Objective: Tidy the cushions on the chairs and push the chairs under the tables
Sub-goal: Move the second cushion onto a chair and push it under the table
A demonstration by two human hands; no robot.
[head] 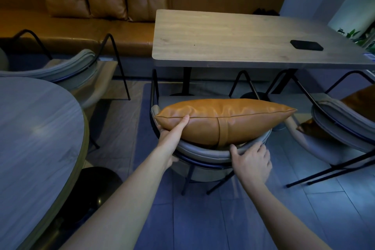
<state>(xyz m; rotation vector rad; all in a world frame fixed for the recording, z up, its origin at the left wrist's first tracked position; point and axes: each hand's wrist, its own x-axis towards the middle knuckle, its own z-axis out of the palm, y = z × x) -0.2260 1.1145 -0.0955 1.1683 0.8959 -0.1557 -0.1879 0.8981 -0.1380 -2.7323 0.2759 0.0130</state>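
Observation:
A tan leather cushion (223, 119) lies across a grey padded chair (203, 153) with thin black legs, in front of the rectangular wooden table (223, 34). My left hand (172, 135) holds the chair's backrest at its left end, thumb pressed on the cushion's left corner. My right hand (250, 158) grips the top of the backrest right of centre, thumb over the rim. The chair's seat is hidden under the cushion, and its front reaches the table's near edge.
A second grey chair (341, 128) with a tan cushion (359, 99) stands at the right. A round table (36, 138) fills the left, another grey chair (77, 71) behind it. A leather bench (81, 30) holds three cushions. A black phone (306, 44) lies on the wooden table.

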